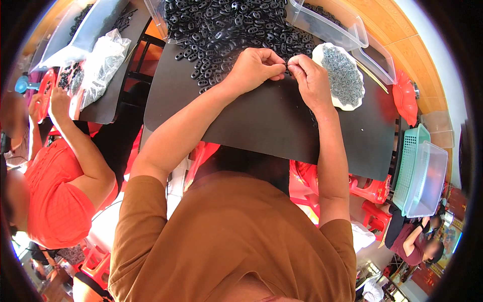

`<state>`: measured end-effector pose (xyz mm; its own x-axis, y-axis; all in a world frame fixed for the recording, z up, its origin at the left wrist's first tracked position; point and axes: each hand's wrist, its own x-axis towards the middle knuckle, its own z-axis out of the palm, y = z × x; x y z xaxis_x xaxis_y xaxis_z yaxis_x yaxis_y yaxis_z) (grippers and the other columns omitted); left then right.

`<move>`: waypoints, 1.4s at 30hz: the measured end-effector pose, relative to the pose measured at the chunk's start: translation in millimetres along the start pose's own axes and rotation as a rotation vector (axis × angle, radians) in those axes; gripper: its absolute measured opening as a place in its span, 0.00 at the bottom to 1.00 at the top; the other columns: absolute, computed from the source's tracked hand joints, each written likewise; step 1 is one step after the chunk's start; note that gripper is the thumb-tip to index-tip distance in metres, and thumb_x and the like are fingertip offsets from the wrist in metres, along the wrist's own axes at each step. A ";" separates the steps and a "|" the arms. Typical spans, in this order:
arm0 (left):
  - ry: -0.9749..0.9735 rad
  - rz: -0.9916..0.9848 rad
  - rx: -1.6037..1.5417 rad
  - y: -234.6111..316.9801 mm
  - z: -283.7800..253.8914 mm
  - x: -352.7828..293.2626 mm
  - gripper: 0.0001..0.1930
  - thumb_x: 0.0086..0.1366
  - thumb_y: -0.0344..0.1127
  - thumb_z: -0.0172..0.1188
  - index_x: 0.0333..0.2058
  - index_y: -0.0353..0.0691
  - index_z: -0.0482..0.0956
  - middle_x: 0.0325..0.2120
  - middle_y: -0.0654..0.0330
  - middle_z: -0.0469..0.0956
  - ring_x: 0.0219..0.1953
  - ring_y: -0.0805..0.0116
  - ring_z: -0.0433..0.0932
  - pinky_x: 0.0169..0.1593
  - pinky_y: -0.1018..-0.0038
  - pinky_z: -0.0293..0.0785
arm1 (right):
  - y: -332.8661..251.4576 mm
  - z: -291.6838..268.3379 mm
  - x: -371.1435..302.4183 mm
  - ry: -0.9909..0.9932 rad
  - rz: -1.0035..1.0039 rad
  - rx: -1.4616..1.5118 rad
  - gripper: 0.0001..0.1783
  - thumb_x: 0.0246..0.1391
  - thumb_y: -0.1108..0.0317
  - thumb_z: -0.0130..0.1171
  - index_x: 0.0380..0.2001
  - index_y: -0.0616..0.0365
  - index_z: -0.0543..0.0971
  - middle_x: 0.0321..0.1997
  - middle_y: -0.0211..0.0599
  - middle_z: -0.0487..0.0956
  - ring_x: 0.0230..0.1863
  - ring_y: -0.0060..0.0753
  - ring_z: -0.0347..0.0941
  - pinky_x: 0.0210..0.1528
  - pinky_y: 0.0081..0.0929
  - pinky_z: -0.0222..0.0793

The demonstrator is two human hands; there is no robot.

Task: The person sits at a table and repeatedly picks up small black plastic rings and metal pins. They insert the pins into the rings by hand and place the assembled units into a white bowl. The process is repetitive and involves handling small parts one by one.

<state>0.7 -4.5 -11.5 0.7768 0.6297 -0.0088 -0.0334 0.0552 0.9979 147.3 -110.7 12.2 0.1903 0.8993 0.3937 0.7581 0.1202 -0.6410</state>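
Both hands meet over the far part of the dark table [251, 121], fingertips nearly touching. My left hand [257, 69] is closed in a pinch, thumb against the bent fingers. My right hand [311, 78] also pinches with thumb and forefinger. A tiny dark bit shows between the fingertips, too small to name. Just beyond lies a large heap of glossy black oval plastic pieces with two holes each [226, 25], some spilling toward my left wrist. Beside my right hand stands a white scallop-edged dish [351, 106] filled with small grey metal parts, too fine to tell their kind.
Clear plastic bins [332, 24] stand behind the dish, with thin sticks [372, 77] alongside. A red scalloped dish [404, 98] and a green basket [405, 166] are at the right. Leftward, a person in red [65, 186] works at another table bearing a clear plastic bag [104, 65].
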 end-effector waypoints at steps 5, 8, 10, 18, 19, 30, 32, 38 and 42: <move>-0.001 0.010 -0.007 -0.4 0.2 -0.4 0.06 0.61 0.29 0.62 0.34 0.31 0.79 0.27 0.58 0.82 0.30 0.76 0.81 0.38 0.81 0.78 | -1.2 -0.4 0.6 -0.036 0.053 0.013 0.06 0.58 0.70 0.53 0.30 0.60 0.74 0.26 0.41 0.77 0.26 0.40 0.74 0.29 0.32 0.68; 0.012 0.006 -0.038 -3.5 1.1 -0.1 0.06 0.61 0.28 0.62 0.34 0.31 0.79 0.27 0.58 0.82 0.31 0.76 0.81 0.37 0.81 0.78 | -2.9 -1.3 0.0 -0.071 0.116 0.069 0.07 0.58 0.69 0.52 0.29 0.60 0.74 0.23 0.39 0.76 0.23 0.34 0.73 0.27 0.30 0.66; 0.007 0.007 -0.016 -2.2 1.6 -0.9 0.06 0.61 0.28 0.62 0.34 0.31 0.80 0.27 0.58 0.82 0.31 0.75 0.81 0.37 0.81 0.78 | -2.9 -1.3 -0.5 -0.076 0.115 0.090 0.08 0.59 0.68 0.52 0.29 0.61 0.74 0.21 0.38 0.75 0.21 0.30 0.71 0.26 0.28 0.65; 0.004 0.032 -0.017 -2.4 5.0 -0.1 0.05 0.61 0.28 0.63 0.34 0.33 0.80 0.29 0.59 0.82 0.32 0.74 0.81 0.37 0.80 0.79 | 5.3 -5.6 -1.1 -0.112 0.204 0.226 0.08 0.59 0.66 0.56 0.30 0.60 0.75 0.22 0.29 0.76 0.23 0.19 0.70 0.27 0.21 0.67; 0.020 0.041 -0.071 -3.2 5.2 1.4 0.05 0.61 0.28 0.63 0.34 0.33 0.80 0.29 0.59 0.82 0.32 0.74 0.81 0.37 0.80 0.79 | 4.4 -5.1 -0.5 -0.075 0.205 0.260 0.08 0.59 0.66 0.56 0.31 0.60 0.76 0.23 0.28 0.76 0.23 0.18 0.70 0.27 0.20 0.67; 0.063 0.079 -0.373 -3.7 5.6 4.2 0.04 0.62 0.29 0.64 0.34 0.37 0.79 0.32 0.61 0.81 0.32 0.75 0.81 0.39 0.80 0.80 | -3.8 3.7 2.0 0.058 0.266 0.571 0.07 0.58 0.64 0.61 0.34 0.56 0.78 0.29 0.25 0.79 0.29 0.15 0.74 0.32 0.15 0.69; 0.030 0.075 -0.360 -5.8 5.0 4.8 0.04 0.62 0.29 0.64 0.35 0.37 0.80 0.32 0.60 0.81 0.33 0.76 0.81 0.39 0.80 0.80 | -1.5 3.9 1.9 0.055 0.263 0.585 0.06 0.58 0.66 0.61 0.34 0.57 0.78 0.30 0.26 0.80 0.30 0.15 0.74 0.32 0.15 0.69; 0.104 0.195 0.069 7.3 -6.6 4.7 0.08 0.62 0.29 0.62 0.40 0.33 0.81 0.33 0.62 0.82 0.33 0.78 0.80 0.38 0.82 0.76 | 5.1 -6.2 3.3 0.201 0.216 0.632 0.04 0.57 0.72 0.59 0.31 0.62 0.76 0.35 0.37 0.81 0.35 0.25 0.79 0.35 0.19 0.75; 0.281 0.375 0.524 16.8 -18.5 2.3 0.07 0.60 0.27 0.62 0.38 0.37 0.83 0.33 0.61 0.83 0.30 0.76 0.79 0.37 0.80 0.75 | 7.1 -13.7 2.1 0.242 0.245 0.639 0.04 0.57 0.74 0.58 0.30 0.63 0.75 0.35 0.40 0.81 0.35 0.27 0.80 0.35 0.20 0.76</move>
<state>-9.7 12.2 4.0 0.5776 0.7135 0.3966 0.0946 -0.5411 0.8357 161.7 -113.8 17.5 0.4967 0.8227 0.2766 0.1775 0.2156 -0.9602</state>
